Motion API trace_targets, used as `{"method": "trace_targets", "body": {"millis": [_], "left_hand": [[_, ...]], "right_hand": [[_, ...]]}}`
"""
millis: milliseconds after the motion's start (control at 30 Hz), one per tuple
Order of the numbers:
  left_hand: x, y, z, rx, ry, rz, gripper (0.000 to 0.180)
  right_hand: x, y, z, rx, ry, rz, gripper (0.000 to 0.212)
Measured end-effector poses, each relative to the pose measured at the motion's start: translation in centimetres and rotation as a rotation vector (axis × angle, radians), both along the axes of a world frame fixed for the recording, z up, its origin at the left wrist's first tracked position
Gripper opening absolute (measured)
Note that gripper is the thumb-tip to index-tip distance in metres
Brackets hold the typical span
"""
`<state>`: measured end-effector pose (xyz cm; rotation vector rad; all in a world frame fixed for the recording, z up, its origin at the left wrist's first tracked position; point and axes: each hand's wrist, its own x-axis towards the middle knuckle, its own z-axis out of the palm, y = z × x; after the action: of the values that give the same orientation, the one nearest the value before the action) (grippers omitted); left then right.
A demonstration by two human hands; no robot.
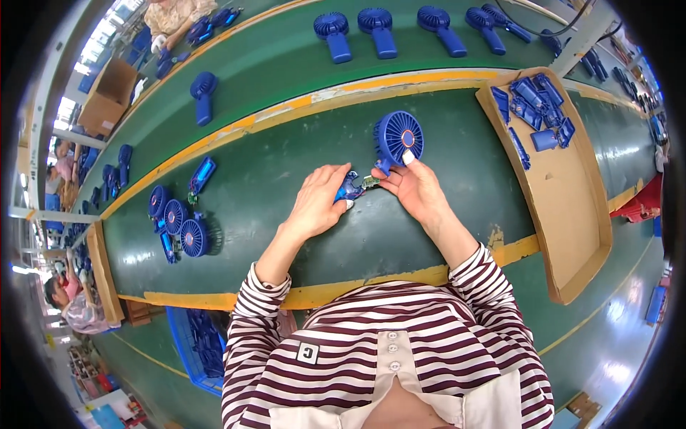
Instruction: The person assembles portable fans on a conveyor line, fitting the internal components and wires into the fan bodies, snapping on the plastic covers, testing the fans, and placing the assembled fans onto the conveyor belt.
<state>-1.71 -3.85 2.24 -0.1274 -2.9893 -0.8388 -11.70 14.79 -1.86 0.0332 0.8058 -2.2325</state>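
Between the near and far edges of the green surface [464, 143], the left hand [314, 202] grips a blue handle part [348, 189]; the right hand [420, 191] pinches a blue fan head [397, 136], a small circuit board [369, 182] between them.

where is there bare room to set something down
On the green table, between the left hand and the three fan heads at left, and between the right hand and the cardboard tray. The tray's lower part is bare too. Crowded: its upper end, heaped with blue casings, and around those fan heads.
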Motion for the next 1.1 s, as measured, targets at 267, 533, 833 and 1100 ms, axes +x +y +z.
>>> {"method": "trace_targets", "body": {"millis": [267, 533, 833, 1100], "left_hand": [[-0.7, 3.0, -1.7, 0.308, -0.075, 0.237, 0.035], [1.9, 5.9, -2.5, 1.962, -0.726, 0.395, 0.038], [3.4, 7.4, -2.3, 1.864, -0.512, 0.614, 0.035], [2.2, 7.7, -1.8, 1.555, -0.282, 0.749, 0.031]], "right_hand": [[0.0, 0.2, 1.6, -0.064, 0.082, -0.040, 0.043], [0.7, 1.5, 3.2, -0.053, 0.045, -0.021, 0.047], [2.6, 3.2, 4.0, 0.102, 0.053, 0.027, 0.044], [4.0, 3.0, 2.6, 0.295, 0.049, 0.006, 0.037]]}}
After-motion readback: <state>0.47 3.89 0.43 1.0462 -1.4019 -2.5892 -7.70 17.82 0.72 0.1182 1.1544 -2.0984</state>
